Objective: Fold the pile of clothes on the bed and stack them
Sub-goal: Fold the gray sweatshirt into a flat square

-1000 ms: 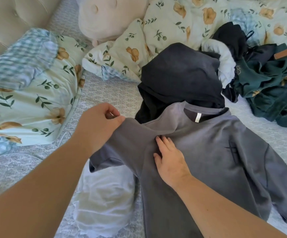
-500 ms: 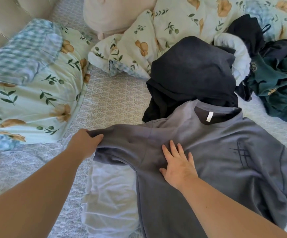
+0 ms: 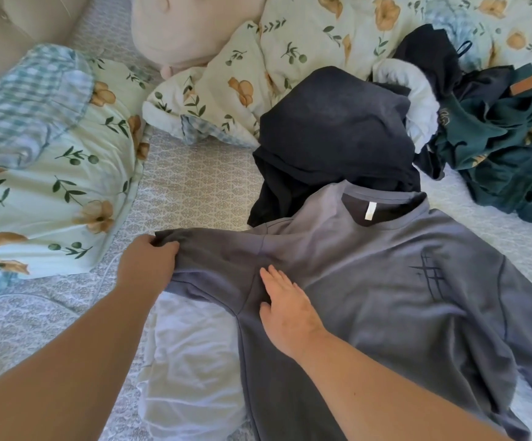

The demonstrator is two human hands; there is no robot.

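grey sweatshirt point(image 3: 369, 297) spread flat at bed centre, collar toward 12 o'clock. sleeve end pinched by left hand point(image 3: 147, 265), drawn toward 9 o'clock; right hand point(image 3: 285, 308) pressed flat, fingers straight, nearer the shoulder seam.

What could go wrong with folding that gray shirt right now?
1. The left hand only pinches the sleeve end of the gray sweatshirt; it might slip out and flop back.
2. The sweatshirt lies partly over a white garment, so pulling could drag or wrinkle that one too.
3. Its collar sits against the dark folded garment, which might get bumped out of shape.
The right hand, pressing flat, helps hold things steady.
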